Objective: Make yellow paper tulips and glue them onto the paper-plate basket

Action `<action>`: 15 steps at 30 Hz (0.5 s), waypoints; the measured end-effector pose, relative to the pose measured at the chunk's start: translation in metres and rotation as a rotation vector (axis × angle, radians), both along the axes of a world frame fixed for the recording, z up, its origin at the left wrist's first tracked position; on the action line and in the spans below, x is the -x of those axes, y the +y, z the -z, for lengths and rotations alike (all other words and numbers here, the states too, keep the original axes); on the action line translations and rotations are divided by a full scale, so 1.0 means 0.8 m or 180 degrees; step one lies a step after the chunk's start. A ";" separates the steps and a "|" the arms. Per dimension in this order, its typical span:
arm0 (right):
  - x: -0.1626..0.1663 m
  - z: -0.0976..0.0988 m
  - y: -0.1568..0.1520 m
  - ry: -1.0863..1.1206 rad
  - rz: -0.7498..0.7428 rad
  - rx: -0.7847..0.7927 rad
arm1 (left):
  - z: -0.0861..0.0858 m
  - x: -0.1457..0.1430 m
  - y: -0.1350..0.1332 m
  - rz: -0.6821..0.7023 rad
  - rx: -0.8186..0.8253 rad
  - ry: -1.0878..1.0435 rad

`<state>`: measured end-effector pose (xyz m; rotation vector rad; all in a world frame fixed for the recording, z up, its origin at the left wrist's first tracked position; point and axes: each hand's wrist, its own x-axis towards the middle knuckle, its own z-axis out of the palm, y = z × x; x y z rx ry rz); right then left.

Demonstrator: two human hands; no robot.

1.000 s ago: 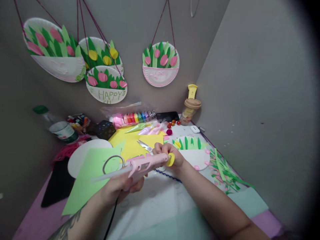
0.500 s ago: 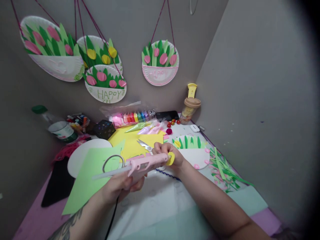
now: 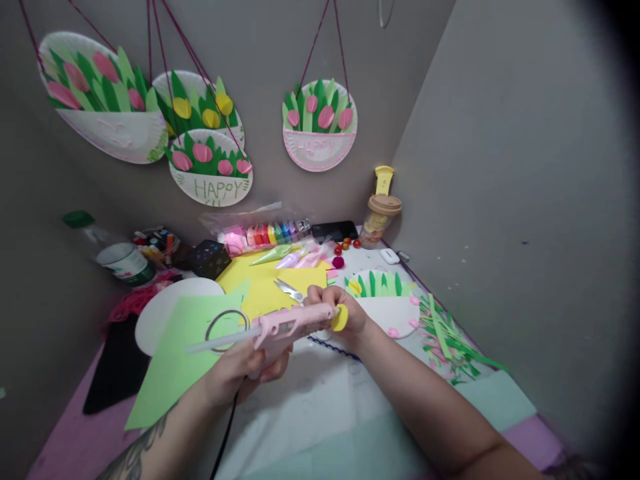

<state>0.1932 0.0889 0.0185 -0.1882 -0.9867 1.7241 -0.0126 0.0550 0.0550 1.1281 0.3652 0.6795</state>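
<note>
My left hand [image 3: 245, 370] is wrapped round the grip of a pink glue gun [image 3: 287, 325], a clear glue stick jutting out behind it to the left. The gun's nozzle touches a small yellow paper petal [image 3: 341, 318] pinched in my right hand [image 3: 336, 308]. Both hands hover over the table's middle. Just right of them lies a white paper plate [image 3: 387, 310] with green paper leaves and one yellow flower.
Light green paper [image 3: 175, 360], yellow paper [image 3: 260, 283] and small scissors [image 3: 290, 291] lie behind the hands. Green paper strips [image 3: 445, 340] lie at right. A bottle [image 3: 117, 253], coloured clay packs [image 3: 265, 235], a phone [image 3: 334, 231] and a cup [image 3: 381, 213] line the wall. Finished plate crafts [image 3: 210, 167] hang above.
The glue gun and the yellow petal have risen slightly and shifted a little right; both hands keep the same grip.
</note>
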 end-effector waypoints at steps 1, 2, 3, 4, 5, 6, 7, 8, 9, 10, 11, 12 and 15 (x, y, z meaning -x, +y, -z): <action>0.000 0.000 0.000 0.0009 0.0009 0.0021 | 0.000 0.000 0.000 0.0002 0.0001 -0.0009; 0.000 0.001 0.000 0.0024 0.0018 0.0043 | 0.001 0.000 0.000 0.0004 0.0004 -0.0023; -0.001 0.001 0.001 0.0048 0.0027 0.0061 | 0.001 0.000 0.000 0.0009 0.0009 -0.0034; -0.001 0.001 0.001 0.0076 0.0029 0.0068 | 0.002 0.000 0.000 0.0020 0.0015 -0.0038; -0.001 0.000 0.001 0.0098 0.0027 0.0072 | 0.002 0.000 0.000 0.0034 0.0019 -0.0046; -0.002 0.000 0.001 0.0115 0.0022 0.0068 | 0.003 0.000 0.000 0.0052 0.0020 -0.0058; -0.002 -0.001 0.001 0.0121 0.0023 0.0068 | 0.003 0.001 0.000 0.0070 0.0016 -0.0071; -0.002 -0.002 0.002 0.0121 0.0029 0.0081 | 0.003 0.001 0.000 0.0090 0.0012 -0.0084; -0.003 -0.003 0.001 0.0115 0.0040 0.0104 | 0.004 0.001 0.000 0.0113 0.0007 -0.0090; -0.003 -0.004 0.001 0.0106 0.0053 0.0136 | 0.004 0.001 0.000 0.0126 0.0009 -0.0085; -0.004 -0.005 0.001 0.0097 0.0067 0.0169 | 0.005 0.001 0.001 0.0126 0.0015 -0.0077; -0.004 -0.005 0.001 0.0095 0.0077 0.0185 | 0.005 0.001 0.001 0.0126 0.0018 -0.0066; -0.004 -0.007 0.001 0.0100 0.0104 0.0156 | 0.006 0.001 0.002 0.0165 -0.0030 -0.0080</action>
